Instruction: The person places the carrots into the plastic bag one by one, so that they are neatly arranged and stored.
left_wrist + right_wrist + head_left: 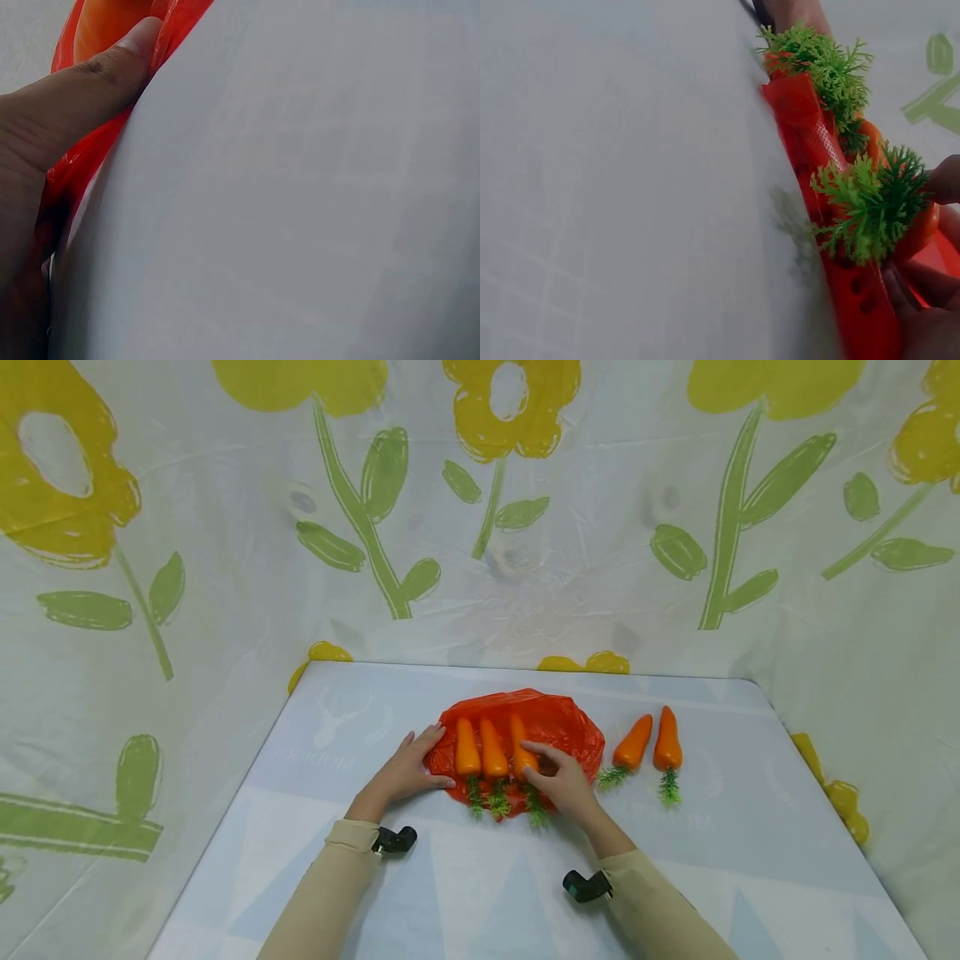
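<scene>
A red plastic bag lies spread flat on the table, with three toy carrots side by side on it, green tops toward me. My right hand pinches the rightmost carrot between thumb and fingers; its leafy top shows close up in the right wrist view. To its left lie the middle carrot and the left carrot. My left hand rests on the bag's left edge, fingers spread, and its thumb lies against the red plastic in the left wrist view.
Right of the bag, two more toy carrots lie on the table, one tilted carrot and one nearly straight carrot. The pale patterned table meets a flower-printed curtain at the back and sides.
</scene>
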`<action>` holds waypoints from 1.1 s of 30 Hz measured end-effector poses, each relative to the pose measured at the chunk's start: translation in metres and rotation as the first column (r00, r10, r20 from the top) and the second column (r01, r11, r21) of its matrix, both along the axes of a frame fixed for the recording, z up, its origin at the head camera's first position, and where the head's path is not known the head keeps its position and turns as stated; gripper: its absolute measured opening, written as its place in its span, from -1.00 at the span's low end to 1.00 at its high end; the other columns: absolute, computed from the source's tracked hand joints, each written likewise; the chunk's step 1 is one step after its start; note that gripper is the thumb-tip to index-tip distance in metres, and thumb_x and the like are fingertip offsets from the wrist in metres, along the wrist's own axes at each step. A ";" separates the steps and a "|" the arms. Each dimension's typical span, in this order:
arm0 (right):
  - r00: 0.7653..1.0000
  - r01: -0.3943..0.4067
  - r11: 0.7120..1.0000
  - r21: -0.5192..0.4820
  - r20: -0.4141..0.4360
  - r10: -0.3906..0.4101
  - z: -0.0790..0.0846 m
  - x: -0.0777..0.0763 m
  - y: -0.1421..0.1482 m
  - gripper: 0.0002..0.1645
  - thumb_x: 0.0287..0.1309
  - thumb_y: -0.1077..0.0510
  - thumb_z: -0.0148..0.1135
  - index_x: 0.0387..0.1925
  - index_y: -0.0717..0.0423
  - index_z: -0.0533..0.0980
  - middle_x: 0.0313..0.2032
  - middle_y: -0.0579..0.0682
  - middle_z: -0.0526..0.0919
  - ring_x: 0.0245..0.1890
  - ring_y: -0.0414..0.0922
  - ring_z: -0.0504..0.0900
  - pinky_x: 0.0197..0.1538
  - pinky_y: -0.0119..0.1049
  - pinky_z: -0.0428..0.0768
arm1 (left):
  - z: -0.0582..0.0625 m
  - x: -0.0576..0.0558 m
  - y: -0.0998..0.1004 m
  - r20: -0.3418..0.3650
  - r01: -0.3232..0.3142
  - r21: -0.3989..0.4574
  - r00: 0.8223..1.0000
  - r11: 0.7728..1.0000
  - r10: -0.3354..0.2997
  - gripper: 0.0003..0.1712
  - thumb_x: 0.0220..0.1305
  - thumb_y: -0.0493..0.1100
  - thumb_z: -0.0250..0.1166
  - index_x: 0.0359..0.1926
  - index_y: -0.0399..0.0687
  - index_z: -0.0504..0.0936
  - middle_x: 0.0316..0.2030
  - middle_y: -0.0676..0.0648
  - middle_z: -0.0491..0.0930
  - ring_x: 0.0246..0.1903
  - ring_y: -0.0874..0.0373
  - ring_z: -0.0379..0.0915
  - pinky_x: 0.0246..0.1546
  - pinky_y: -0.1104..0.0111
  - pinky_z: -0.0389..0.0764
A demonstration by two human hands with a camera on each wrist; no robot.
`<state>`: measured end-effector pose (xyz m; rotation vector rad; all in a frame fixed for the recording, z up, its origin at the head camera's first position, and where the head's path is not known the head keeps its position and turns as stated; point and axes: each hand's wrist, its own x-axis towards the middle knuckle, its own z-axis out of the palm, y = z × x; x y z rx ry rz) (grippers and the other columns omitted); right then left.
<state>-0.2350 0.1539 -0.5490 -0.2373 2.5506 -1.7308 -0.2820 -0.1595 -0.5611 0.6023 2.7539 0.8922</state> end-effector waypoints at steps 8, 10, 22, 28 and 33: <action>1.000 -0.014 0.998 0.056 0.021 0.013 0.000 -0.002 -0.004 -0.49 0.28 0.09 0.41 0.25 -0.07 0.60 0.17 0.02 0.63 -0.01 -0.03 0.57 0.10 -0.12 0.62 | 0.002 0.001 0.002 -0.010 0.000 -0.004 1.000 1.000 0.000 0.23 0.09 0.21 0.54 0.60 -0.12 0.09 0.58 -0.14 0.05 0.58 -0.04 -0.14 0.57 0.01 -0.26; 0.999 -0.020 0.997 0.074 0.027 0.018 0.000 -0.002 -0.005 -0.49 0.27 0.08 0.41 0.25 -0.08 0.60 0.18 0.01 0.62 0.00 -0.04 0.58 0.10 -0.11 0.63 | 0.003 0.001 0.002 -0.008 -0.002 -0.011 1.000 1.000 0.002 0.23 0.09 0.22 0.54 0.60 -0.11 0.09 0.58 -0.14 0.04 0.58 -0.04 -0.15 0.57 0.01 -0.26; 0.999 -0.020 0.994 0.110 0.046 0.015 0.001 -0.002 -0.006 -0.49 0.26 0.04 0.43 0.24 -0.18 0.60 0.13 -0.05 0.65 -0.06 -0.07 0.59 0.06 -0.12 0.64 | 0.005 0.002 0.003 0.010 -0.024 -0.006 1.000 1.000 0.024 0.24 0.08 0.24 0.54 0.61 -0.07 0.08 0.59 -0.10 0.02 0.59 -0.01 -0.18 0.57 0.02 -0.26; 0.999 -0.023 0.993 0.114 0.031 0.020 -0.001 -0.001 -0.006 -0.45 0.27 0.04 0.41 0.29 -0.14 0.57 0.17 -0.01 0.63 -0.06 -0.05 0.58 0.04 -0.13 0.62 | 0.004 0.003 0.002 0.009 -0.023 0.001 1.000 1.000 0.023 0.24 0.08 0.23 0.54 0.60 -0.08 0.09 0.58 -0.11 0.03 0.58 -0.03 -0.16 0.57 0.00 -0.25; 1.000 -0.022 0.993 0.116 0.024 0.019 -0.003 -0.002 -0.006 -0.40 0.29 0.02 0.40 0.34 -0.13 0.53 0.23 0.03 0.60 0.02 -0.04 0.59 0.13 -0.05 0.63 | 0.003 0.002 0.002 0.008 -0.018 -0.007 1.000 1.000 0.018 0.24 0.08 0.24 0.53 0.61 -0.06 0.07 0.59 -0.09 0.01 0.59 0.00 -0.18 0.57 0.03 -0.27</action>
